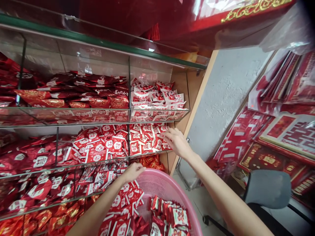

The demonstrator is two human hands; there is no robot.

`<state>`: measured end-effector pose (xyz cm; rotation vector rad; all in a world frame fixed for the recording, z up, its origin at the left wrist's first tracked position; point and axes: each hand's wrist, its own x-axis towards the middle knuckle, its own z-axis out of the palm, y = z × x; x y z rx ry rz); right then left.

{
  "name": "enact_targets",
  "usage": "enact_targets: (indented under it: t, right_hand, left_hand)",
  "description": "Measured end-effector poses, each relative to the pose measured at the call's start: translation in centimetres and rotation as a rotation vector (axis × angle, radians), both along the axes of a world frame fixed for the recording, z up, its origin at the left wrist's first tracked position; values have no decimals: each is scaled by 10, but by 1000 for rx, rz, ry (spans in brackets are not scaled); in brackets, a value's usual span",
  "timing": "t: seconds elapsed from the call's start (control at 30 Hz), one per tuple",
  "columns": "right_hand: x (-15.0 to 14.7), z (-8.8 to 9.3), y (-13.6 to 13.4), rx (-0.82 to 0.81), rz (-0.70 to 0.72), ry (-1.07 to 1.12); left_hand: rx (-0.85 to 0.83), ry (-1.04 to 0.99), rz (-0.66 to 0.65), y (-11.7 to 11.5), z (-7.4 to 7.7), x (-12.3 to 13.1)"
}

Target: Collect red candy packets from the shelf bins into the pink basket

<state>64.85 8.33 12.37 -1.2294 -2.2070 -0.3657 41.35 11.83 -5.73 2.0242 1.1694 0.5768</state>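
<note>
At the far rim of a pink plastic basket (pixel 169 183), my left hand (pixel 134 172) is closed, its fingers curled over the edge. My right hand (pixel 177 141) reaches to the right end of a glass shelf compartment, fingers stretched and slightly apart, at the edge of small red-and-white packets (pixel 147 137). Nothing shows in that hand, though its fingertips partly overlap the packets. Inside the basket lie red-and-white packets (pixel 123 200) on the left and a stack of red wrapped packets (pixel 180 216) on the right.
Glass shelves with dividers hold dark red packets (pixel 95 85), white-and-red packets (pixel 157 96) and shiny orange-red ones (pixel 59 219). A green-edged glass shelf (pixel 108 42) runs above. To the right are a grey wall (pixel 221 88), a grey chair (pixel 268 188) and red decorations (pixel 290 134).
</note>
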Motion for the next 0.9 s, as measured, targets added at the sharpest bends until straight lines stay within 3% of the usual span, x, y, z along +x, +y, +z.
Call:
enact_targets:
  t: [0.17, 0.53, 0.73, 0.9]
  right_hand:
    - [-7, -1, 24, 16, -47, -150]
    - [-7, 0, 28, -49, 19, -111]
    - [1, 6, 10, 43, 65, -30]
    - [6, 14, -25, 133, 90, 71]
  left_hand:
    - [-12, -4, 17, 0, -3, 0]
    - [-24, -14, 28, -4, -1, 0]
    - [-21, 1, 29, -7, 3, 1]
    - [-25, 3, 38, -7, 2, 2]
